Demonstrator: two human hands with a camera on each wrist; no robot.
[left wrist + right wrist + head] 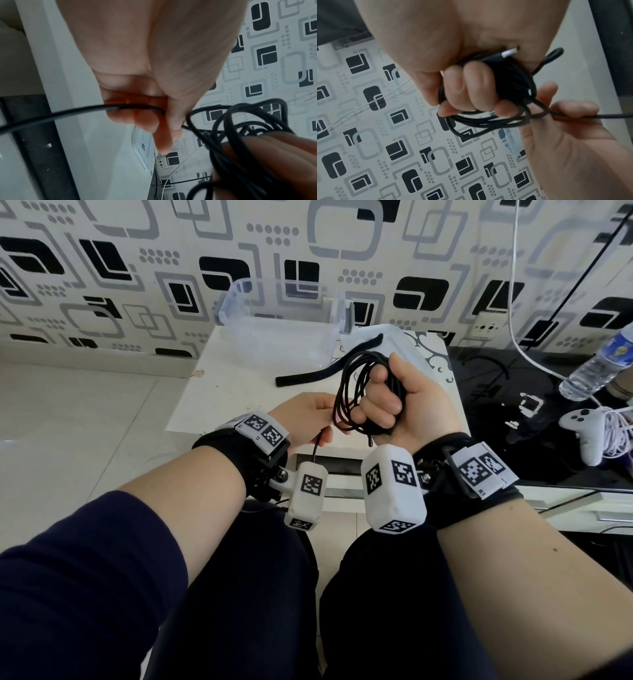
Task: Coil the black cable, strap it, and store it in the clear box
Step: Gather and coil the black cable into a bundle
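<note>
My right hand (387,402) grips a bundle of black cable (346,392) loops above the white table (205,392); its fingers (467,86) curl round the coil (488,120), and a silver plug (509,53) pokes out by the palm. To its left, my left hand (308,419) pinches the cable's loose tail (51,116) between thumb and fingers (147,116); the tail hangs down toward my lap. A black strap (329,364) lies flat on the table behind the coil. The clear box (274,323) stands open at the table's back, nothing seen inside.
A white sheet (387,340) lies under the strap's far end. To the right, a dark glass surface (513,446) carries a water bottle (596,364), a white game controller (589,429) and white cords. The patterned wall (137,268) is close behind.
</note>
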